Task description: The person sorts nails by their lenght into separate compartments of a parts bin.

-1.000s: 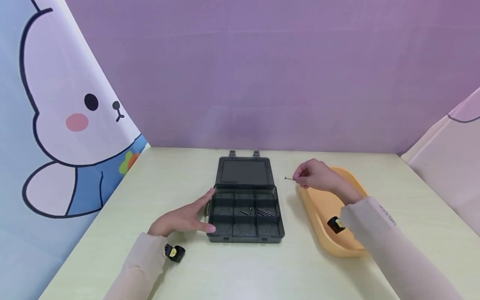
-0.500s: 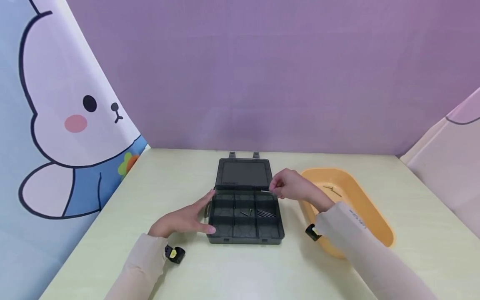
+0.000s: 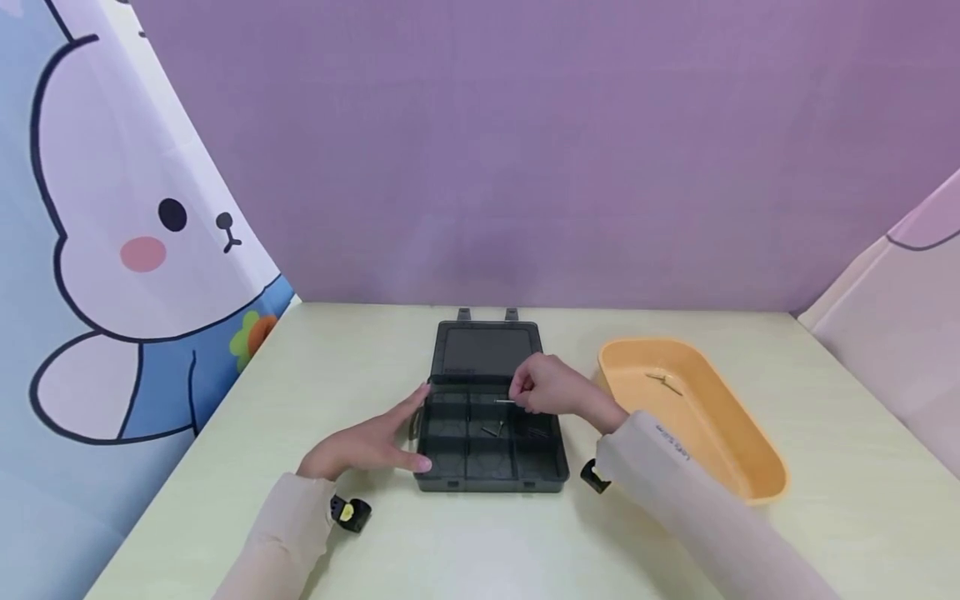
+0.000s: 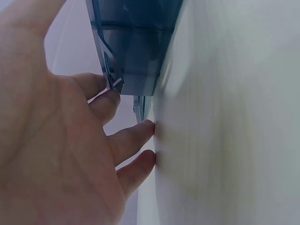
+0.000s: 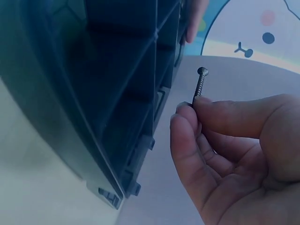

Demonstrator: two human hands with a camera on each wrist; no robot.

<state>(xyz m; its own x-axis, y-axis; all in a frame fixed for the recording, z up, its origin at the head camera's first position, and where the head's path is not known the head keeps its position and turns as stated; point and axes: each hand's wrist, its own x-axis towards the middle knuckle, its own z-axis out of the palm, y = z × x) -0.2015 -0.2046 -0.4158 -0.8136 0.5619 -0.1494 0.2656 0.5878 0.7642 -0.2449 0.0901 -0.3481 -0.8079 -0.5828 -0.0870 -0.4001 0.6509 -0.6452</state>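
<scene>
A dark translucent compartment box [image 3: 491,483] lies on the table with its lid [image 3: 487,348] folded back. My left hand [image 3: 367,440] rests along the box's left side, thumb and fingers spread and straight. In the left wrist view its fingertips [image 4: 111,96] are right at the box's edge. Over the box, my right hand [image 3: 551,386] pinches a screw [image 5: 200,84] between thumb and forefinger, its head sticking out past the fingertips. Small screws [image 3: 492,429] lie in the middle compartment. Part of the right-hand compartments is hidden by my right hand.
An orange-yellow tray [image 3: 720,433] stands to the right of the box, with a few screws [image 3: 664,383] in it. A purple curtain [image 3: 480,167] hangs behind the table, and a cartoon-print cloth [image 3: 150,250] hangs at the left.
My right hand has moved left from the tray's far left side to above the box, carrying the screw. The screws in the tray have come into view. My left hand has stayed at the box.
</scene>
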